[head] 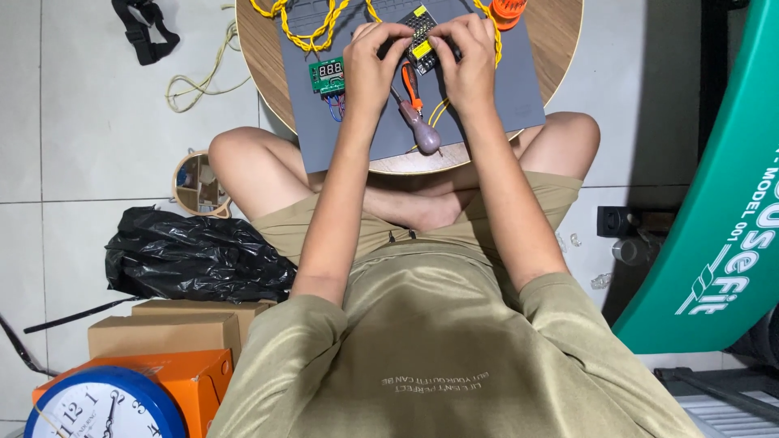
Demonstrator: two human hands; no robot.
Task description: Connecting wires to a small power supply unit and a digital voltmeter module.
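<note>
While both our hands, left hand (369,61) and right hand (466,57), are closed around the black-and-yellow board (420,36) on the table's grey mat (503,97), the screwdriver (418,118) lies unused beside the green display board (327,75), so we're probably mid-assembly.

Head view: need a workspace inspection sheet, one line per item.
Surface: round wooden table with a grey mat laid on it, over the person's crossed legs.
Job's things: black and yellow circuit board held between both hands.
Clutter: green display board, orange-handled pliers, purple-handled tool, orange round part.
Hands: left hand and right hand both grip the circuit board.
Cables: yellow braided cord on the mat; pale cord and black strap on the floor.
Surroundings: tiled floor, black bag, cardboard boxes, blue clock, green machine.
</note>
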